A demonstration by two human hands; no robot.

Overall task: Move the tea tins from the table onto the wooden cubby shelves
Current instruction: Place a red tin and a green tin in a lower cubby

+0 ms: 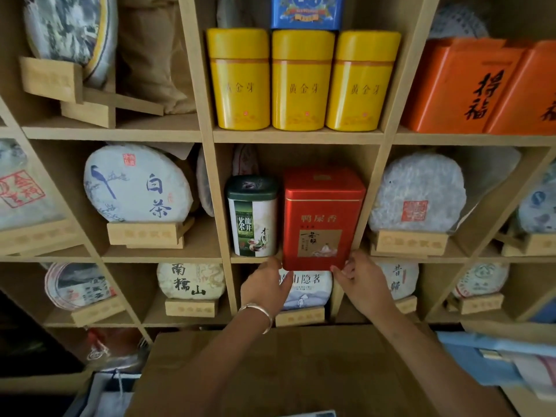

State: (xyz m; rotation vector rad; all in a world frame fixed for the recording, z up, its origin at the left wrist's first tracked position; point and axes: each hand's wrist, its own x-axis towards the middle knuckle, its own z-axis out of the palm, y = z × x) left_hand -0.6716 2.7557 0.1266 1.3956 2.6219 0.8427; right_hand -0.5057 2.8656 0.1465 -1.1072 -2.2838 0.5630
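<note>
A red rectangular tea tin [322, 218] stands upright in the middle cubby of the wooden shelves [296, 136], its base at the shelf's front edge. Both my hands grip its bottom corners: my left hand [266, 284], with a silver bracelet on the wrist, at the lower left, my right hand [362, 278] at the lower right. A smaller green and white tea tin [252, 216] stands just to the left of it in the same cubby. Three yellow tins [302, 79] fill the cubby above, under a blue tin [307, 10].
Orange tins [481, 85] sit in the upper right cubby. Round wrapped tea cakes on wooden stands [138, 185] occupy the cubbies all around. A large brown cardboard box [285, 371] lies below my forearms, with blue folders [493, 362] at the right.
</note>
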